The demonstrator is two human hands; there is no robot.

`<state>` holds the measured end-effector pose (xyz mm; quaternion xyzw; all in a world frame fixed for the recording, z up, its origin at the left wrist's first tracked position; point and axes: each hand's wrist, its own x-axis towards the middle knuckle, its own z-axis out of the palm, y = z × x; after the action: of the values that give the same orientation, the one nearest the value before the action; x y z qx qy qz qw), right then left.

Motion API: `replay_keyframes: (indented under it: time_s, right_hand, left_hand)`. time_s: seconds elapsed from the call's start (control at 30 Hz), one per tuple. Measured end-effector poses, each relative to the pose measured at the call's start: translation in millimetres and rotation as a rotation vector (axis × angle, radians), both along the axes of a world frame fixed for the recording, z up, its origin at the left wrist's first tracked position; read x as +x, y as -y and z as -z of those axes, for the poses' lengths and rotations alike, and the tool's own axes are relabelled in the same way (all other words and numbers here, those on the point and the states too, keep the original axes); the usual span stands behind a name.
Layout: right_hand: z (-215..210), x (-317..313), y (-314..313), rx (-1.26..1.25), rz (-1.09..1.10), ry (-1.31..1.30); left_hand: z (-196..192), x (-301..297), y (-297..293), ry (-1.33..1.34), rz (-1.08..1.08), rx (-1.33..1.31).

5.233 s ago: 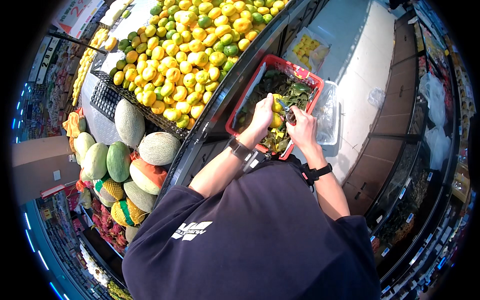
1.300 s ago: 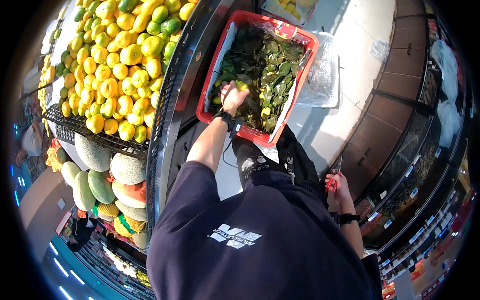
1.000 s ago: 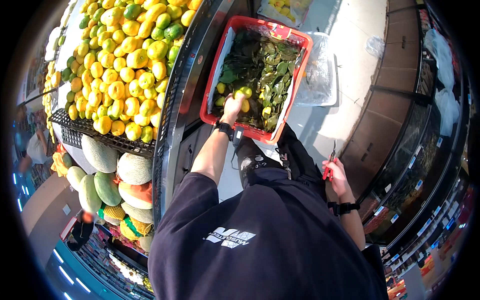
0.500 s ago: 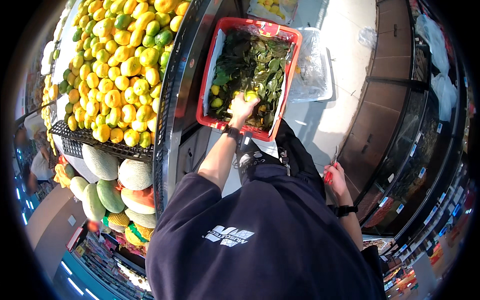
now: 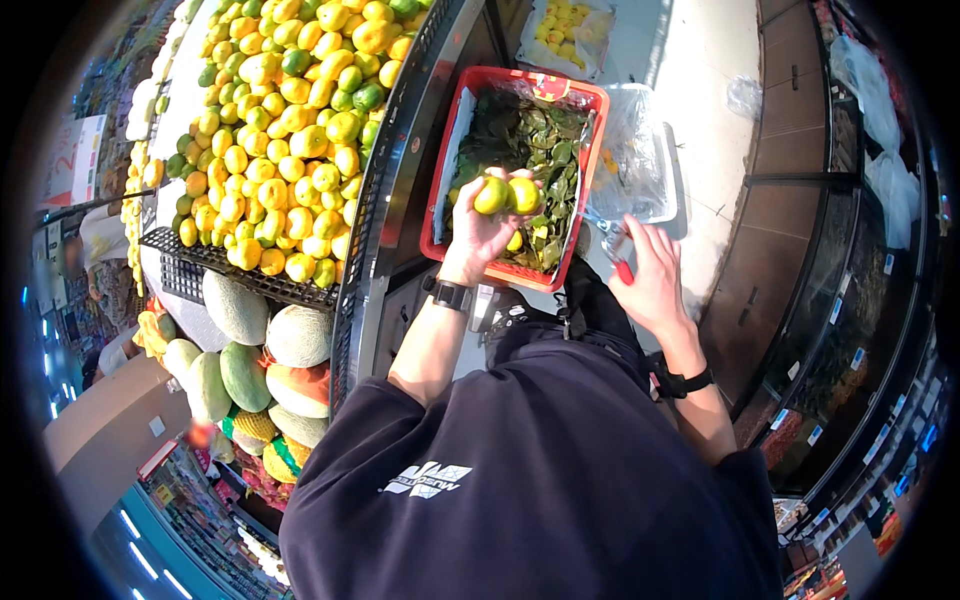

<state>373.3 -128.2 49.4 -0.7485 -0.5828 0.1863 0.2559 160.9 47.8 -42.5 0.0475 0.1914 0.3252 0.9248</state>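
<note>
My left hand [image 5: 482, 234], turned palm up, holds two yellow-green mandarins [image 5: 491, 197] above a red plastic crate [image 5: 432, 215]. Green leaves [image 5: 550, 150] fill much of that crate, with a few more yellow-green fruits showing among them. To the right of the crate, my right hand [image 5: 652, 280] is closed around small red-handled snips [image 5: 623, 271]. Their metal end points toward the crate and the fruit, apart from both; whether the blades are spread is too blurred to tell.
On the left, a black-edged stand bears a heap of mandarins [image 5: 300, 140], with melons [image 5: 240, 375] below. A white crate lined with clear plastic [image 5: 640, 150] and a box of yellow fruit [image 5: 565, 35] lie beyond the red crate. Dark cabinets [image 5: 765, 240] line the right side.
My left hand has risen out of the leaves with two mandarins, palm now up. My right hand has come up and inward with the snips, from low on the right to beside the crate.
</note>
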Motion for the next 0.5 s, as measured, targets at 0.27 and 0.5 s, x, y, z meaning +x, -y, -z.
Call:
replay_keyframes:
  time_s: [0.27,0.5]
  right_hand:
    - [-72.3,-20.3,-44.6,0.153,-0.304,0.464]
    - [-80.2,-44.9,-53.7,0.188,-0.415,0.538]
  left_hand:
    - [-75.0,6.1,15.3,-0.009,-0.015,-0.283]
    - [-93.0,-20.2,20.0,-0.014,0.062,-0.327]
